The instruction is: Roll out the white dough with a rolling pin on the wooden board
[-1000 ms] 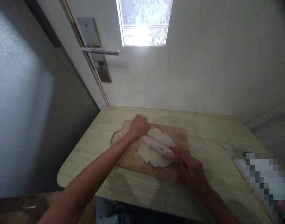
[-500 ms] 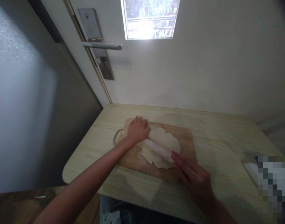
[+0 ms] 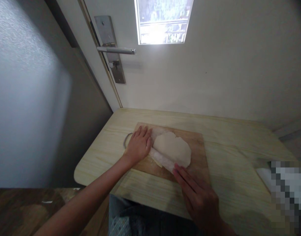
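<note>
A whitish rolling pin (image 3: 162, 159) lies slantwise over the near part of a thin, flat sheet of dough (image 3: 173, 148). My left hand (image 3: 139, 144) rests palm down over the pin's far left end, fingers stretched and a little apart. On the near right end lies my right hand (image 3: 193, 188), its fingers straight and laid over the pin rather than wrapped round it. Both palms hide the pin's ends. Under the dough is a wooden cutting board (image 3: 201, 154) dusted with flour, with a metal handle (image 3: 125, 140) at its left side.
The board stands on a pale wood-grain table (image 3: 229, 157). Behind it rises a white door (image 3: 214, 85) with a lever handle (image 3: 118, 50) and a small bright window (image 3: 163, 23). A pixelated object (image 3: 288, 193) sits at the right edge.
Both hands have drawn the rolling pin toward me, from across the dough's middle to its near edge. More of the dough's far side shows. The view has shifted slightly.
</note>
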`<state>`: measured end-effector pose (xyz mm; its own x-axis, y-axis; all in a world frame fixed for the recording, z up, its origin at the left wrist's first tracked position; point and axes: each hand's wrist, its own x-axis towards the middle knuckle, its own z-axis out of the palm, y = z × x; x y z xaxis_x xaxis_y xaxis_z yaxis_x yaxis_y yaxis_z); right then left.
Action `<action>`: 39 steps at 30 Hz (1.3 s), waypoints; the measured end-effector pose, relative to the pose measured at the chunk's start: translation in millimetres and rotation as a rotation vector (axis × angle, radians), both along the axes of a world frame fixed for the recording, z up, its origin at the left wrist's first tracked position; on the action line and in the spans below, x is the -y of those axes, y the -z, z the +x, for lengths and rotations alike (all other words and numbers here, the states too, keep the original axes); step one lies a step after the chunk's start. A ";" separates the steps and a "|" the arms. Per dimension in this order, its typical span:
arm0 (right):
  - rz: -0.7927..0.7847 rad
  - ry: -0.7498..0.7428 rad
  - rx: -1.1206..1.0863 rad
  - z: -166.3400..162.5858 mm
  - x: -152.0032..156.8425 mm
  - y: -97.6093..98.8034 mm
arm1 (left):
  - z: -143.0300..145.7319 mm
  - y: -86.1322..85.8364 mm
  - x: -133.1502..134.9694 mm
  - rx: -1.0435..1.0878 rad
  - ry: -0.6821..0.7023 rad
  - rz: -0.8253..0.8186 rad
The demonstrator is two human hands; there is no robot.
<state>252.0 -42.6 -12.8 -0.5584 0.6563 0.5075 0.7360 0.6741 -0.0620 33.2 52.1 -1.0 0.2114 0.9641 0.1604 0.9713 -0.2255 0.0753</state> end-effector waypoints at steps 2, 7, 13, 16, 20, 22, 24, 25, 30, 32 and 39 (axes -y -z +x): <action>0.008 -0.017 0.009 0.3 1.3 2.6 | -2.6 0.8 7.8 0.014 0.010 0.016; -0.064 -0.009 -0.033 -1.8 6.0 4.1 | -8.3 0.6 28.2 0.029 -0.018 0.021; -0.086 -0.015 -0.027 -8.0 16.2 9.5 | -14.8 6.5 46.2 0.052 -0.034 0.024; -0.061 -0.054 -0.026 -5.3 13.4 7.5 | -15.6 10.6 45.9 0.097 -0.022 0.074; -0.033 -0.175 0.018 10.0 -6.5 -10.6 | -7.5 6.9 32.7 0.099 -0.027 0.066; -0.020 -0.192 0.058 20.1 -19.5 -21.0 | 0.8 1.5 23.6 0.066 -0.035 0.024; -0.021 -0.149 0.095 28.2 -29.5 -27.2 | 9.8 -3.5 15.2 0.025 -0.029 -0.006; -0.020 -0.107 0.105 30.5 -32.4 -28.1 | 13.9 -5.2 11.6 0.008 -0.018 -0.012; -0.045 0.171 0.129 20.2 -26.6 -19.4 | 24.9 -6.1 -1.6 -0.041 0.028 -0.023; -0.071 0.256 0.142 10.5 -23.1 -15.6 | 26.4 -5.3 -5.6 -0.044 0.032 -0.028; -0.126 0.352 0.151 5.1 -47.7 -6.8 | 36.9 -7.8 -22.6 -0.078 0.005 -0.032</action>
<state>257.1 5.1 -6.1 -0.3500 0.8726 0.3406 0.9279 0.3728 -0.0018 70.2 74.7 6.8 0.2267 0.9675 0.1121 0.9734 -0.2289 0.0067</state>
